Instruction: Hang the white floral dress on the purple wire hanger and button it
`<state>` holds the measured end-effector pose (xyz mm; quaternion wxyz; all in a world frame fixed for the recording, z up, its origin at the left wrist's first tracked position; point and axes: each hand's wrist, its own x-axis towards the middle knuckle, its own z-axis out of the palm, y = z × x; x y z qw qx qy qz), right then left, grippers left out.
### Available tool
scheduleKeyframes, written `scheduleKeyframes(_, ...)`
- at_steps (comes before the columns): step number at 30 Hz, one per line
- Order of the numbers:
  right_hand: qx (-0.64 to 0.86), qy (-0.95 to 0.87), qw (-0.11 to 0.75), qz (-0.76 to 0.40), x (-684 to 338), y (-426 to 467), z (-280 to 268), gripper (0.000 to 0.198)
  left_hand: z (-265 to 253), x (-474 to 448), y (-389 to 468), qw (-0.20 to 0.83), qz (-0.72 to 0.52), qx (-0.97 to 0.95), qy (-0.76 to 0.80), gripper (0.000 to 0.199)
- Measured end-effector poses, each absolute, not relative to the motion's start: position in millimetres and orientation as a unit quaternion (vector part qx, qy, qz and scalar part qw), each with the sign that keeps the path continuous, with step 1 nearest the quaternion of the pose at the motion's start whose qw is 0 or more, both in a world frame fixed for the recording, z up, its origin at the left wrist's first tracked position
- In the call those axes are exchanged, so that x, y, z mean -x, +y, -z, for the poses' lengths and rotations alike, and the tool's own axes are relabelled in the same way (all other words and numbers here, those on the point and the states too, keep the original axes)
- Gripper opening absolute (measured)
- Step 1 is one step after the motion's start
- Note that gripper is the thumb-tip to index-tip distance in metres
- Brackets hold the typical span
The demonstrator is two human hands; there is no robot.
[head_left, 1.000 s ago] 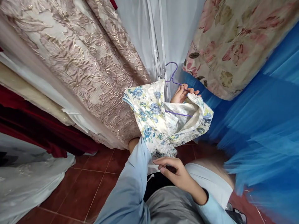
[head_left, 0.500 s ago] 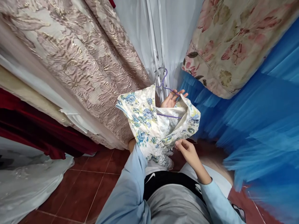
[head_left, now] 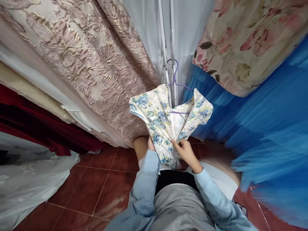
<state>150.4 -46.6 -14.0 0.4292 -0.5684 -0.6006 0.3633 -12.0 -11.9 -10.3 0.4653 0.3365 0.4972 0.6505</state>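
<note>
A white dress with blue roses and yellow-green leaves hangs on a purple hanger, its wrap-style neckline facing me. The hanger's hook is at a white upright rail. My right hand pinches the front of the dress just below the V of the neckline, thumb and forefinger on the fabric. Against the left side of the bodice lies my left hand, with its fingers hidden behind the cloth. Below the bodice, the dress drops between my legs and is mostly out of sight.
Left hangs a pink-gold brocade gown, with dark red velvet and white gowns further out. A blue tulle dress and a pink floral dress hang at right. White rails stand ahead. The floor is red tile.
My left hand has come out from behind the hanger, down to the dress's left side. My right hand has moved left onto the front. The neckline now lies straighter.
</note>
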Motion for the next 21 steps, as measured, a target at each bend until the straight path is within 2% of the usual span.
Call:
scheduleKeyframes(1,0.569,-0.599,0.430,-0.364,-155.8,-48.2,14.7,0.054,16.3,18.5,-17.0,0.439,-0.677,-0.304,0.506,0.049)
scheduleKeyframes(3,0.567,-0.595,0.434,-0.370,-164.8,-51.6,15.1,0.049,21.2,26.4,-28.3,0.324,-0.743,-0.256,0.527,0.042)
scheduleKeyframes(5,0.550,-0.594,0.440,-0.389,-169.3,-56.0,15.7,0.039,17.1,24.2,-41.8,0.202,-0.764,-0.311,0.527,0.030)
scheduleKeyframes(6,0.537,-0.595,0.442,-0.403,-169.6,-58.6,16.1,0.034,13.3,18.8,-48.8,0.181,-0.742,-0.391,0.514,0.025)
scheduleKeyframes(8,0.511,-0.601,0.442,-0.426,-167.3,-64.0,17.3,0.026,7.3,2.5,-59.8,0.215,-0.645,-0.559,0.474,0.020)
scheduleKeyframes(10,0.496,-0.607,0.442,-0.436,-163.7,-67.9,19.5,0.021,9.8,-14.8,-62.3,0.265,-0.563,-0.633,0.461,0.016)
scheduleKeyframes(13,0.496,-0.603,0.439,-0.446,-163.1,-68.1,26.1,0.015,31.4,-27.8,-42.9,0.292,-0.554,-0.588,0.512,0.028)
scheduleKeyframes(17,0.511,-0.571,0.438,-0.469,-172.6,-62.4,39.1,0.018,61.6,-23.3,16.5,0.315,-0.523,-0.563,0.557,0.041)
scheduleKeyframes(21,0.518,-0.564,0.436,-0.472,-180.9,-60.9,46.6,0.020,67.9,-28.7,73.0,0.314,-0.410,-0.600,0.611,0.031)
